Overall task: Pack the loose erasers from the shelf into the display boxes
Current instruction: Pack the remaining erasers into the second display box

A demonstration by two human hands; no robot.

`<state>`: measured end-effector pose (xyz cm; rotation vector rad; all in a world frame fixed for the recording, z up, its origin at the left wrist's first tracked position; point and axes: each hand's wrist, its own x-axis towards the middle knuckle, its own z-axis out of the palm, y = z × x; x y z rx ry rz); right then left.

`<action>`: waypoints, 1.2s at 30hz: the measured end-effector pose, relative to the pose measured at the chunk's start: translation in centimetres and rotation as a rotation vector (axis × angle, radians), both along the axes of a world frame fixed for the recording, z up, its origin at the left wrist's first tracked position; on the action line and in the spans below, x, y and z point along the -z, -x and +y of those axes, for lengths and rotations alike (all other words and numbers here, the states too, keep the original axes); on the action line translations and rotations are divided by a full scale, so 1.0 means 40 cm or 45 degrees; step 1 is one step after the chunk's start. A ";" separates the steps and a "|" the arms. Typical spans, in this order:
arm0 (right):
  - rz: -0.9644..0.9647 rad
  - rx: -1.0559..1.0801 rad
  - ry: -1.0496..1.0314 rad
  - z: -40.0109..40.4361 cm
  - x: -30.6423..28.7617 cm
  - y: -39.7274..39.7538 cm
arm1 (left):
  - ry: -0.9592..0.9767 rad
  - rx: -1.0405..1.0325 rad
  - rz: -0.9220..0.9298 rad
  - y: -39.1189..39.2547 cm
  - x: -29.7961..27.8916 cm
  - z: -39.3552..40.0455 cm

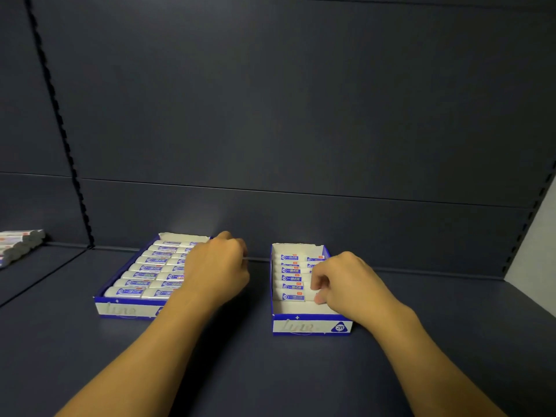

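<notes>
Two display boxes (311, 326) | right hand (346, 284) pinches eraser (319, 297) inside | left hand (215, 266) curled, contents unclear

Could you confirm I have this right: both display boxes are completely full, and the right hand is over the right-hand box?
Not quite: only the left box looks full. The head view shows the right box with bare white floor at its front, behind the label wall. The right hand is indeed over that box, fingers curled at an eraser row.

White erasers (291, 278) in blue boxes (311, 327)
</notes>
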<state>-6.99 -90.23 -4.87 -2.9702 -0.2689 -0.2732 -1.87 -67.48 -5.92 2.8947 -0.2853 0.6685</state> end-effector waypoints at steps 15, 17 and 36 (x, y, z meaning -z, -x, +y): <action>0.051 -0.035 -0.086 0.001 -0.017 0.008 | -0.099 0.089 -0.044 0.025 -0.013 0.005; 0.015 -0.065 -0.151 0.003 -0.031 0.015 | -0.031 0.122 0.001 0.046 -0.036 0.026; 0.006 -0.566 -0.059 0.442 -0.121 0.075 | -0.025 -0.425 0.101 0.403 -0.153 0.581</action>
